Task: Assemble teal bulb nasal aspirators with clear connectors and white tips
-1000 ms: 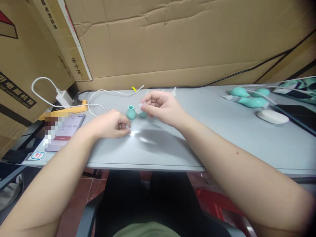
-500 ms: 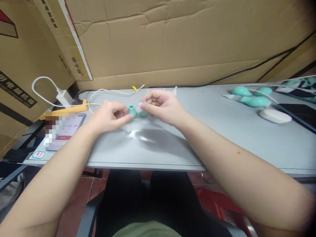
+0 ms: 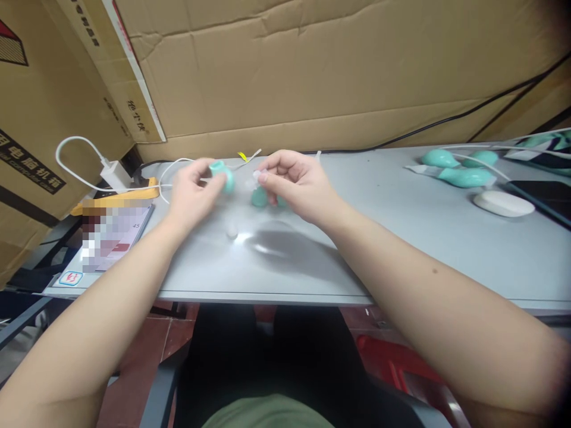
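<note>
My left hand (image 3: 196, 189) grips a teal rubber bulb (image 3: 227, 178) by its side, between thumb and fingers. The bulb is tilted, its open neck towards the upper left, and it looks blurred. To its right, my right hand (image 3: 297, 181) pinches a small translucent plastic tip (image 3: 257, 176) between thumb and forefinger. Another teal bulb (image 3: 259, 198) sits on the table below that tip, partly covered by the right fingers. Nearer to me lies a small whitish piece (image 3: 232, 231), also blurred. The bulb and the tip are apart.
Several teal bulbs (image 3: 466, 176) lie at the right, beside a white oval case (image 3: 504, 204) and a dark phone (image 3: 546, 199). At the left are another phone (image 3: 118, 238), a yellow power strip (image 3: 89, 205) and a white charger (image 3: 116, 176). Cardboard (image 3: 289, 77) stands behind the table.
My left hand has taken hold of the teal bulb, lifted it and tilted it leftwards. My right hand keeps its pinch on the translucent tip, nearly in place.
</note>
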Demonstrator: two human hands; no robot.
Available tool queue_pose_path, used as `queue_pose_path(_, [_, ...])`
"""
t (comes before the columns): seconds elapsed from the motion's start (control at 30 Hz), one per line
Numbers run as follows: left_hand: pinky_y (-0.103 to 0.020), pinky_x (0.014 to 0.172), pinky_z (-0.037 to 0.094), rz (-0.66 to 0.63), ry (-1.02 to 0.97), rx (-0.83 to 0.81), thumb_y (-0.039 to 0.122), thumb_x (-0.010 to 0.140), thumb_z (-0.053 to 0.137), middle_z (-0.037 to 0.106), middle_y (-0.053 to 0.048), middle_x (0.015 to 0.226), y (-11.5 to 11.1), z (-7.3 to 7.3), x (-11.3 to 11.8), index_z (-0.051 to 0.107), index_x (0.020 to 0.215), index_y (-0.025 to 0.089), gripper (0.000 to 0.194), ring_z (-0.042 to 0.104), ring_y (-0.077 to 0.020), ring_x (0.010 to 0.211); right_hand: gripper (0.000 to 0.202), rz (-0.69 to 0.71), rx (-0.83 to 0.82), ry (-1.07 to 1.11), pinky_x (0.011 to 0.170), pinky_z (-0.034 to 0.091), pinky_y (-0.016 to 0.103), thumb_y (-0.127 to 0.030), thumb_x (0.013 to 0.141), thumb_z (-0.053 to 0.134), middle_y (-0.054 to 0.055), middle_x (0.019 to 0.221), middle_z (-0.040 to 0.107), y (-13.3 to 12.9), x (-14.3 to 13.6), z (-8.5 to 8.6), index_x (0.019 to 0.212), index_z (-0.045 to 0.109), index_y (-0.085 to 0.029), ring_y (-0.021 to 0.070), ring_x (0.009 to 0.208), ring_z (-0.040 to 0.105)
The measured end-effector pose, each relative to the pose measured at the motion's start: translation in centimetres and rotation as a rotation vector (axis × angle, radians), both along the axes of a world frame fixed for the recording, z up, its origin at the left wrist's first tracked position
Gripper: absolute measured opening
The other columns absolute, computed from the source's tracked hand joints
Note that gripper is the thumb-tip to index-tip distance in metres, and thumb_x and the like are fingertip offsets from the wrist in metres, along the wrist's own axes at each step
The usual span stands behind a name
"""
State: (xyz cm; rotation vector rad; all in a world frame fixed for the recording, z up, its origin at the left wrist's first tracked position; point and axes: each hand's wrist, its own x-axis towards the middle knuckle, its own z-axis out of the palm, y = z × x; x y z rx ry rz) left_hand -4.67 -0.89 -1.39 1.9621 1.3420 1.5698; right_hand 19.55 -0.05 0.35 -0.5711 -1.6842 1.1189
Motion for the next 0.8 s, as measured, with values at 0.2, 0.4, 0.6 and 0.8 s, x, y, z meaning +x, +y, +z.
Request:
queue_pose_path(0.2, [-0.034,0.077,0.067,-0.088,-0.199,-0.206,0.049,0.107,0.051,0.078,-0.007,0.11,0.1,0.5,-1.1,0.059,0.125,0.029,0.028,0.079,-0.0214,0.094,0.061,-0.018,-0.048,0.054,0.05,0.054,0.026,-0.07,0.082,0.104,0.0,0.091,0.074,-0.2,-0.2,0.1,0.106,0.075,-0.021,0.0092,0.059,0.064])
queue_pose_path(0.4, [-0.039,0.099,0.059,-0.183,0.402,0.096,0.041,0.101,0.06,0.078,-0.008,0.106,-2.2,0.9,-0.1,0.068,0.106,0.022,0.021,0.07,-0.0239,0.103,0.065,0.005,-0.033,0.043,0.054,0.057,0.027,-0.073,0.079,0.104,0.0,0.089,0.077,-0.2,-0.1,0.1,0.106,0.077,-0.02,0.011,0.061,0.068])
queue_pose_path(0.6, [-0.037,0.095,0.057,-0.256,0.434,0.086,0.042,0.105,0.063,0.08,-0.008,0.108,-2.7,0.9,0.2,0.075,0.116,0.02,0.028,0.071,-0.0234,0.099,0.066,0.005,-0.005,-0.005,0.056,0.056,0.029,-0.077,0.077,0.103,-0.001,0.081,0.074,-0.5,-0.1,0.2,0.103,0.077,-0.022,0.012,0.06,0.066])
queue_pose_path(0.8, [-0.036,0.094,0.057,-0.249,0.405,0.112,0.041,0.107,0.064,0.081,-0.008,0.109,-2.7,0.7,0.1,0.074,0.117,0.02,0.026,0.072,-0.0226,0.1,0.064,0.044,0.025,-0.033,0.056,0.053,0.029,-0.075,0.08,0.102,-0.002,0.077,0.071,-0.7,-0.1,0.3,0.1,0.072,-0.022,0.0122,0.06,0.064])
